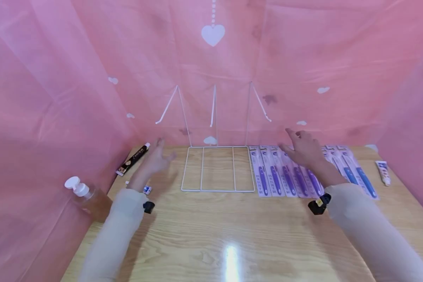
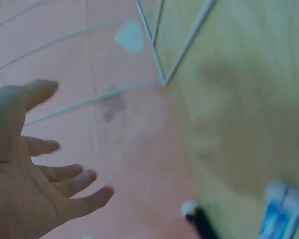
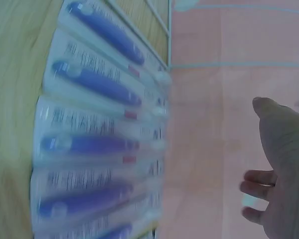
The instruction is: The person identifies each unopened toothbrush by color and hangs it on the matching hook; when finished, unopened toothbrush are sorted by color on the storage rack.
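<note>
- The right hand [image 1: 303, 150] is hovering, fingers spread and gripping nothing, over the row of packaged purple toothbrushes [image 1: 285, 172]; pinching one pack's edge looks wisest.
- The left hand [image 1: 155, 160] is hanging open, holding nothing, beside the white wire rack [image 1: 216, 169] on the wooden desk [image 1: 215, 235].

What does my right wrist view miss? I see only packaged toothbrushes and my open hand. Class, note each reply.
Observer: In the head view a white wire rack lies flat on the table, just left of the toothbrush packs.
Operator: Where is the other hand?
Observer: The left hand hovers open, left of the rack, holding nothing.
Operator: Anything near it?
Observer: A black tube lies by the pink curtain, beyond that hand.
Operator: And on my far right?
Observer: A small white tube lies apart, right of the packs; the right hand hovers over the packs.
</note>
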`<act>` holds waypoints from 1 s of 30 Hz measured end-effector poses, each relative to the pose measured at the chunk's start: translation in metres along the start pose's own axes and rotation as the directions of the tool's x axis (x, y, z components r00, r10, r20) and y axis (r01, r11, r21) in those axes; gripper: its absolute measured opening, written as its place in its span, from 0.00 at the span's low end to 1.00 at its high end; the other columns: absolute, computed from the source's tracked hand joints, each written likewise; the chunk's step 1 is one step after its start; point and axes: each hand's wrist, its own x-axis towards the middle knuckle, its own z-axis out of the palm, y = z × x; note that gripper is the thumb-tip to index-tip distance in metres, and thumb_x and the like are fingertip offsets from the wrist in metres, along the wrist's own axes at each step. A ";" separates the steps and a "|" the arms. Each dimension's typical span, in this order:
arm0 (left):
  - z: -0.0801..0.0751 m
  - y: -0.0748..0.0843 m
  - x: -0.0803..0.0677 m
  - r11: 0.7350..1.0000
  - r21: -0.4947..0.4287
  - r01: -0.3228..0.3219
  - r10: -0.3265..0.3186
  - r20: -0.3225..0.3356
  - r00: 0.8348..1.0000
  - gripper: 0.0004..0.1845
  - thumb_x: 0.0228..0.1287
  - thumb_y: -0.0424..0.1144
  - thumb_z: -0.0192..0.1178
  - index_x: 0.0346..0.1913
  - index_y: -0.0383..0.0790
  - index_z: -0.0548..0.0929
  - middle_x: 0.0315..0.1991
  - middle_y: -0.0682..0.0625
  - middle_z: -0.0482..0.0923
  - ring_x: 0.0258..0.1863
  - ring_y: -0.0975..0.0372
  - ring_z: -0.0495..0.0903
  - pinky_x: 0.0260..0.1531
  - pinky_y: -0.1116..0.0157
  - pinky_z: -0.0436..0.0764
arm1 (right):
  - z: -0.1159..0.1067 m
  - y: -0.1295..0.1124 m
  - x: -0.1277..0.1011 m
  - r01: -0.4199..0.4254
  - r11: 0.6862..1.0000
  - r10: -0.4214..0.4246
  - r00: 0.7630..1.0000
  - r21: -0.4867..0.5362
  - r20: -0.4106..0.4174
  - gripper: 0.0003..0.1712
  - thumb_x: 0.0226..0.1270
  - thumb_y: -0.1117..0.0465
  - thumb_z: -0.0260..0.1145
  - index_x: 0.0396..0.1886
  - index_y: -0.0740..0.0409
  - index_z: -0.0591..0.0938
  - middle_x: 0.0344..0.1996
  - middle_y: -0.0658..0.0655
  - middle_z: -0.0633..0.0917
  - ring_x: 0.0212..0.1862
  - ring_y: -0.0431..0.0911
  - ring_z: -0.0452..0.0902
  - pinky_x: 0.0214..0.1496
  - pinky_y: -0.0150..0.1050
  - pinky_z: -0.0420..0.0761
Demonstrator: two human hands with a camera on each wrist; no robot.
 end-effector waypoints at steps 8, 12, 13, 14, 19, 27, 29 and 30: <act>0.047 0.001 -0.015 0.952 -0.272 0.141 -0.134 0.045 0.990 0.34 0.63 0.33 0.62 0.69 0.23 0.64 0.61 0.27 0.69 0.57 0.40 0.74 0.58 0.49 0.75 | 0.019 -0.025 0.023 0.041 0.998 -0.046 0.994 0.046 0.103 0.38 0.75 0.46 0.55 0.68 0.74 0.66 0.57 0.80 0.74 0.59 0.72 0.69 0.61 0.66 0.68; 0.063 -0.003 -0.023 0.941 -0.265 0.213 -0.209 0.044 0.977 0.30 0.60 0.30 0.62 0.64 0.21 0.70 0.51 0.33 0.76 0.52 0.46 0.76 0.56 0.52 0.76 | 0.033 -0.033 0.035 0.037 0.996 -0.047 0.991 0.083 0.122 0.32 0.72 0.51 0.59 0.61 0.77 0.73 0.50 0.77 0.80 0.51 0.68 0.77 0.58 0.62 0.73; 0.066 -0.003 -0.025 0.941 -0.257 0.221 -0.217 0.046 0.975 0.25 0.58 0.29 0.61 0.58 0.20 0.73 0.44 0.36 0.77 0.46 0.48 0.77 0.51 0.55 0.78 | 0.037 -0.035 0.037 0.033 0.996 -0.044 0.991 0.084 0.125 0.31 0.71 0.52 0.60 0.59 0.77 0.74 0.48 0.76 0.81 0.48 0.66 0.79 0.57 0.61 0.74; 0.068 -0.003 -0.027 0.943 -0.246 0.225 -0.220 0.049 0.974 0.20 0.56 0.28 0.60 0.51 0.20 0.76 0.37 0.40 0.75 0.40 0.51 0.76 0.45 0.58 0.78 | 0.042 -0.036 0.040 0.016 0.996 -0.029 0.990 0.090 0.136 0.30 0.71 0.52 0.60 0.56 0.76 0.76 0.45 0.74 0.83 0.45 0.64 0.80 0.54 0.59 0.76; 0.077 -0.001 -0.036 0.950 -0.222 0.219 -0.209 0.067 0.976 0.08 0.47 0.24 0.57 0.29 0.25 0.69 0.23 0.49 0.61 0.26 0.57 0.64 0.28 0.63 0.67 | 0.058 -0.039 0.044 -0.066 0.993 0.047 0.983 0.101 0.177 0.22 0.68 0.53 0.62 0.40 0.72 0.81 0.29 0.64 0.82 0.30 0.54 0.75 0.36 0.48 0.77; 0.085 0.004 -0.036 0.933 -0.277 0.228 -0.205 0.109 0.973 0.27 0.50 0.22 0.62 0.58 0.23 0.77 0.47 0.38 0.80 0.50 0.49 0.77 0.56 0.53 0.76 | 0.072 -0.035 0.040 -0.186 0.967 0.141 0.960 0.172 0.243 0.15 0.69 0.56 0.61 0.33 0.66 0.78 0.23 0.61 0.79 0.23 0.51 0.77 0.23 0.39 0.77; 0.087 0.005 -0.035 0.927 -0.282 0.248 -0.222 0.122 0.968 0.27 0.51 0.23 0.65 0.59 0.24 0.78 0.45 0.40 0.79 0.48 0.51 0.77 0.55 0.53 0.77 | 0.075 -0.034 0.039 -0.188 0.965 0.140 0.959 0.184 0.245 0.15 0.69 0.56 0.61 0.33 0.66 0.78 0.23 0.61 0.79 0.22 0.50 0.77 0.22 0.38 0.77; 0.087 0.005 -0.035 0.925 -0.285 0.253 -0.226 0.123 0.966 0.27 0.51 0.24 0.66 0.59 0.25 0.78 0.44 0.41 0.79 0.48 0.51 0.77 0.55 0.54 0.77 | 0.076 -0.034 0.039 -0.190 0.964 0.141 0.959 0.188 0.245 0.14 0.68 0.57 0.61 0.33 0.66 0.78 0.22 0.61 0.80 0.22 0.50 0.77 0.21 0.38 0.77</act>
